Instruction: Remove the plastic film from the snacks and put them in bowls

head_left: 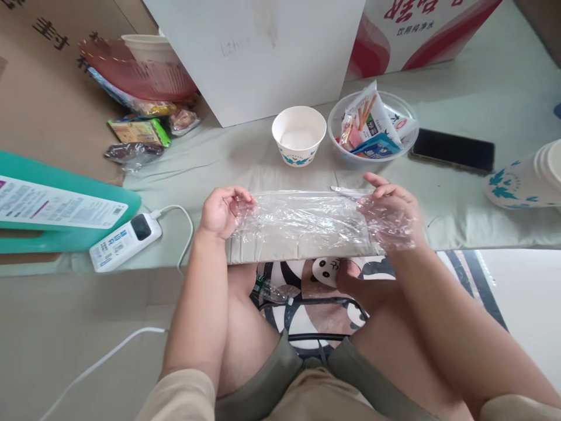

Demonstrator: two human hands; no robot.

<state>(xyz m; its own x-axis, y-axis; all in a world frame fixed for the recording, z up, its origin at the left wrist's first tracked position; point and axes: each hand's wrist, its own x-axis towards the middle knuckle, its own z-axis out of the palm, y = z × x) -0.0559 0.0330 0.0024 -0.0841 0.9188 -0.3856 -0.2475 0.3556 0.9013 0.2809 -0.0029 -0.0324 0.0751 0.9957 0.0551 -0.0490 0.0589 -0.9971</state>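
Observation:
A sheet of clear plastic film (307,219) is stretched between my two hands at the near edge of the cloth-covered surface. My left hand (222,211) has its fingers curled on the film's left end. On the other side, my right hand (392,213) grips the right end, with crinkled film lying over the palm and down to the wrist. A small white strip (346,190) shows beside the right fingertips. Beyond the film stands a paper bowl (299,137) with blue leaf prints and nothing visible inside. To its right, a clear plastic bowl (405,149) holds packaged snacks.
A black phone (453,150) and stacked paper cups (521,178) sit at right. White and red boxes (280,64) stand behind. At left are a power strip (127,240) with a cable, a green jug (65,204), snack packets (140,131) and a pink basket (109,64).

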